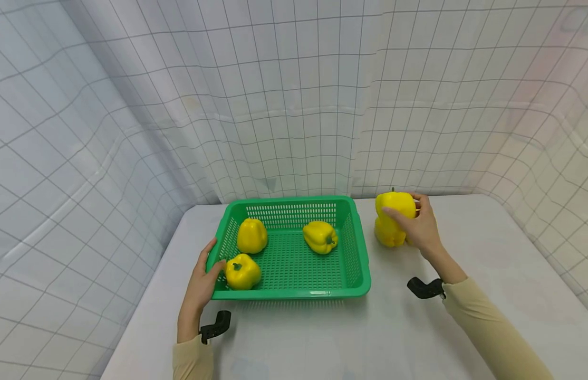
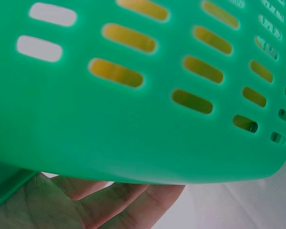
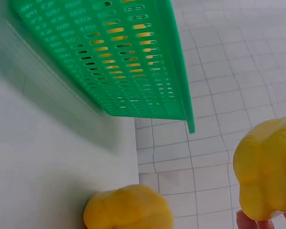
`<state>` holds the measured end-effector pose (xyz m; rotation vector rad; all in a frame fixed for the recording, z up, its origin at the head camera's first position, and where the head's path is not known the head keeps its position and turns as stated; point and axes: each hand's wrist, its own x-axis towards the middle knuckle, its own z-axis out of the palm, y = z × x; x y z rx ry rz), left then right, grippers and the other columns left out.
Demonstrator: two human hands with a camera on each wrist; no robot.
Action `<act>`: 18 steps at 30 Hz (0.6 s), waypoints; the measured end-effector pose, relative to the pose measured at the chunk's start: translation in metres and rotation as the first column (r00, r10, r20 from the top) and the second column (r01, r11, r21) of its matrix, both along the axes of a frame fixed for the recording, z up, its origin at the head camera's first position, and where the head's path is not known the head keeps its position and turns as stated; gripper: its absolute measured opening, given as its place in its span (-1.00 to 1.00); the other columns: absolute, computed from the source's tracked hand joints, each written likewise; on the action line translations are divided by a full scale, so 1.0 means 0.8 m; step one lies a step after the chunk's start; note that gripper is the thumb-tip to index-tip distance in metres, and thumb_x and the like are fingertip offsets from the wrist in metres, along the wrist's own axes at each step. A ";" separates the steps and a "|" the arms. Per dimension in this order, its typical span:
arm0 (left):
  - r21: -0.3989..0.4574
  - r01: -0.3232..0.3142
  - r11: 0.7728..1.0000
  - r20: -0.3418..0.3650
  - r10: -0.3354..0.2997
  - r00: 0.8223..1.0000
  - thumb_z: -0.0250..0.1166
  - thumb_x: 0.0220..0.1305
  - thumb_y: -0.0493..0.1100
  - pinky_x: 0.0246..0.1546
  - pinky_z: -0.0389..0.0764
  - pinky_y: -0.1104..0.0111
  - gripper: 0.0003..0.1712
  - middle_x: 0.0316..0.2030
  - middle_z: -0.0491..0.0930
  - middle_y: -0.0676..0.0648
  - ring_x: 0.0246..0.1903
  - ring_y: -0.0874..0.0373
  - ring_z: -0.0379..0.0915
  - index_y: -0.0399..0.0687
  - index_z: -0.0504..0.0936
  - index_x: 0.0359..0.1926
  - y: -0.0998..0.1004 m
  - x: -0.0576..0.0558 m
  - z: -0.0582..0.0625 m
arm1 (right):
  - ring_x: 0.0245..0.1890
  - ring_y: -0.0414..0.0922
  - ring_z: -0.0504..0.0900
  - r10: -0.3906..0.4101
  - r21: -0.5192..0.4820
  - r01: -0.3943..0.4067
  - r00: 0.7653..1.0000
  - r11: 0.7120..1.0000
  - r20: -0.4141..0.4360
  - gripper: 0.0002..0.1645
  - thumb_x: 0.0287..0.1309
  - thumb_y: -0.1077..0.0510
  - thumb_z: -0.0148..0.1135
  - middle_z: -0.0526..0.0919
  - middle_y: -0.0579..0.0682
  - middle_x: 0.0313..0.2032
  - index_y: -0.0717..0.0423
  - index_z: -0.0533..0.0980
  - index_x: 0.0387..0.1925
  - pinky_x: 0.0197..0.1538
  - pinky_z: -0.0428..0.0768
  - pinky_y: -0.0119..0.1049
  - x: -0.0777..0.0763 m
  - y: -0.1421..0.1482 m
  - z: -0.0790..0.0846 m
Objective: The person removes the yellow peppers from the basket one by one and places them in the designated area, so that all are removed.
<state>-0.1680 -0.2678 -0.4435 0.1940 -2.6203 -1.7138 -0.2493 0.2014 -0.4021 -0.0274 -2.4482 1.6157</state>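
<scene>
My right hand [image 1: 421, 226] grips a yellow bell pepper [image 1: 395, 202] with its stem up, thumb across the near side and fingers behind. In the right wrist view this pepper [image 3: 269, 167] is up at the right edge with fingertips under it, apart from a second yellow pepper [image 3: 128, 208] on the table. My left hand [image 1: 201, 279] holds the left side of a green plastic basket [image 1: 294, 296], thumb over the rim and fingers along the outside. Inside the basket lie three yellow peppers: one at the back left [image 1: 252, 236], one at the front left [image 1: 243, 272] and one toward the right [image 1: 319, 237].
A white-covered table [image 1: 294, 338] bears the basket. White grid-patterned curtains [image 1: 294, 105] hang behind the table and along both sides. Each wrist carries a black camera mount, one on the left [image 1: 216, 326] and one on the right [image 1: 425, 288].
</scene>
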 end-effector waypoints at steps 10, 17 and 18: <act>0.009 -0.002 1.000 -0.001 0.002 1.000 -0.02 0.46 -0.05 0.13 0.11 -0.10 -0.30 0.44 -0.12 -0.19 0.21 -0.17 0.04 0.29 -0.10 0.50 0.000 -0.001 -0.001 | -0.12 -0.08 0.31 -0.142 -0.018 0.141 0.990 0.990 -0.025 -0.06 0.11 -0.22 0.26 0.27 0.12 0.02 0.22 0.12 0.31 -0.14 0.40 -0.29 -0.006 0.030 -0.008; 0.014 -0.002 1.000 0.001 0.002 1.000 -0.02 0.46 -0.05 0.12 0.12 -0.09 -0.30 0.44 -0.12 -0.19 0.20 -0.17 0.05 0.28 -0.10 0.50 0.001 -0.001 0.000 | -0.14 -0.15 0.26 -0.248 -0.039 0.248 0.969 0.968 -0.002 -0.02 0.07 -0.24 0.28 0.22 0.08 0.06 0.21 0.12 0.33 -0.15 0.36 -0.32 -0.010 0.051 -0.014; 0.014 -0.003 1.000 0.001 0.003 1.000 -0.02 0.46 -0.05 0.12 0.12 -0.09 -0.30 0.44 -0.12 -0.19 0.20 -0.17 0.05 0.28 -0.10 0.50 0.001 -0.001 0.000 | -0.14 -0.16 0.25 -0.260 -0.042 0.260 0.966 0.965 0.002 -0.01 0.07 -0.24 0.28 0.21 0.08 0.08 0.20 0.12 0.33 -0.16 0.36 -0.33 -0.011 0.055 -0.015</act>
